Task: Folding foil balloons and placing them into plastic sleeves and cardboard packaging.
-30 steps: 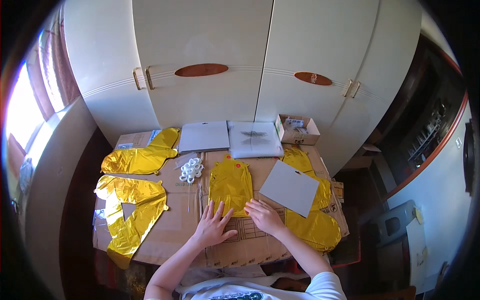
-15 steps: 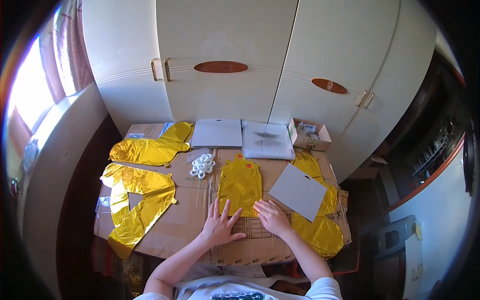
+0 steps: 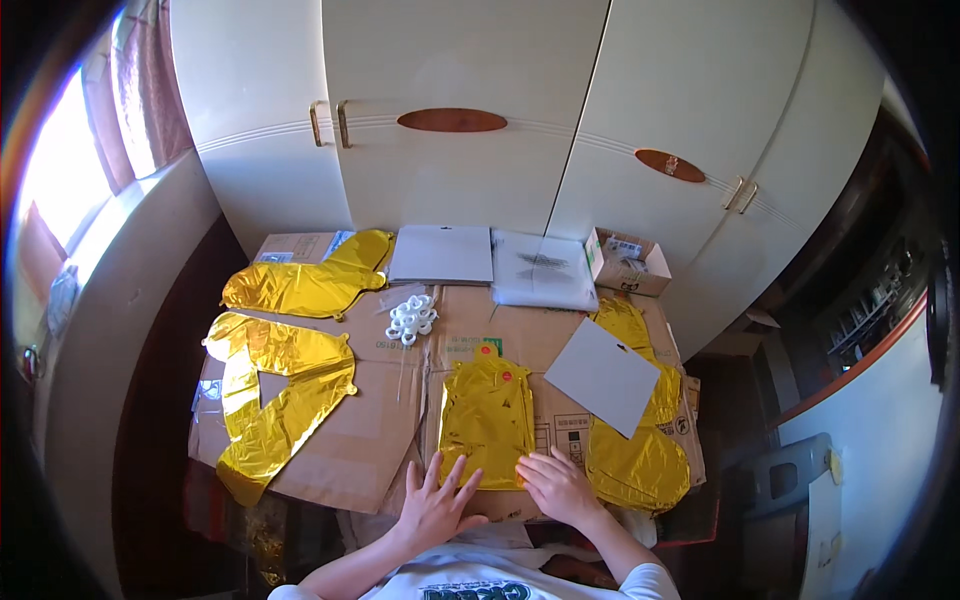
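In front of me a gold foil balloon (image 3: 486, 410), folded to a flat rectangle with small tabs and red dots at its far end, lies on a cardboard sheet (image 3: 375, 440). My left hand (image 3: 438, 505) has its fingers spread, the tips resting at the near left edge of the foil. At the near right corner, my right hand (image 3: 562, 488) has its fingers closed together on the foil's edge. To the right, a grey-white card (image 3: 604, 375) with a hang hole lies partly over more gold foil (image 3: 640, 465).
Unfolded gold foil balloons (image 3: 300, 285) lie at left. White rings (image 3: 411, 319) sit beyond the folded foil. At the back are a stack of pale cards (image 3: 441, 255), clear plastic bags (image 3: 543, 275) and a small open box (image 3: 630, 262), before cream cabinet doors (image 3: 450, 60).
The folded gold foil has slid toward me together with both hands, uncovering cardboard beyond it. The view has shifted slightly.
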A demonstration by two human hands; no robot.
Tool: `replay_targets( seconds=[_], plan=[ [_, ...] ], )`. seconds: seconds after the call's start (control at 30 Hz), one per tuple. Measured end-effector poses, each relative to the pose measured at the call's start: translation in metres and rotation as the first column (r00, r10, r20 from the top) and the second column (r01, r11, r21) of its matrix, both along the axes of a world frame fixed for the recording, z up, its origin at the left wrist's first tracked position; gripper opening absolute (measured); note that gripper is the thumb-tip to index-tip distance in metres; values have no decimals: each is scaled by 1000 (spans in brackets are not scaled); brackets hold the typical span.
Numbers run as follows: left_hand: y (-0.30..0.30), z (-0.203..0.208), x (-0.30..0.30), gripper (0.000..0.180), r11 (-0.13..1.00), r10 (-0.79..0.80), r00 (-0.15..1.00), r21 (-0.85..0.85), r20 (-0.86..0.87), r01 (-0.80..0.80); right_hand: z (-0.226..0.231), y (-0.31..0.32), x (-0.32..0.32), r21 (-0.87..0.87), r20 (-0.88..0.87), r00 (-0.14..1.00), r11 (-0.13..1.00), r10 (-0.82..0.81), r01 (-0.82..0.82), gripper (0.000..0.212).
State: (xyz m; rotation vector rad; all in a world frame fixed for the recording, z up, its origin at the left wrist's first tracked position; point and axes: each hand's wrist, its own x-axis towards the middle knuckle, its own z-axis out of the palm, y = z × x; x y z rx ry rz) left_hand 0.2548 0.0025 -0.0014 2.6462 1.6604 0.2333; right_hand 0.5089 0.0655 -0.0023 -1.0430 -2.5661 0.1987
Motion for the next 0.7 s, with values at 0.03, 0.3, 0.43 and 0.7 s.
replay_targets(
  seconds=[0.03, 0.3, 0.43, 0.7],
  plan=[
    [-2, -1, -3, 73, 1000, 0, 1000, -2, 26, 0, 2, -5, 0, -2, -2, 1000, 1000, -4, 4, 26],
    [3, -5, -9, 60, 998, -10, 999, 63, 53, 7, 15, 4, -69, 41, -133, 990, 999, 40, -34, 34],
    [2, -6, -10, 58, 999, -6, 999, 52, 38, 4, -9, 22, -96, -15, -180, 980, 995, 90, -94, 41],
    [33, 5, -35, 40, 989, 49, 954, -146, 294, -6, -33, 27, -94, -89, -189, 981, 994, 47, -65, 42]
  ],
)
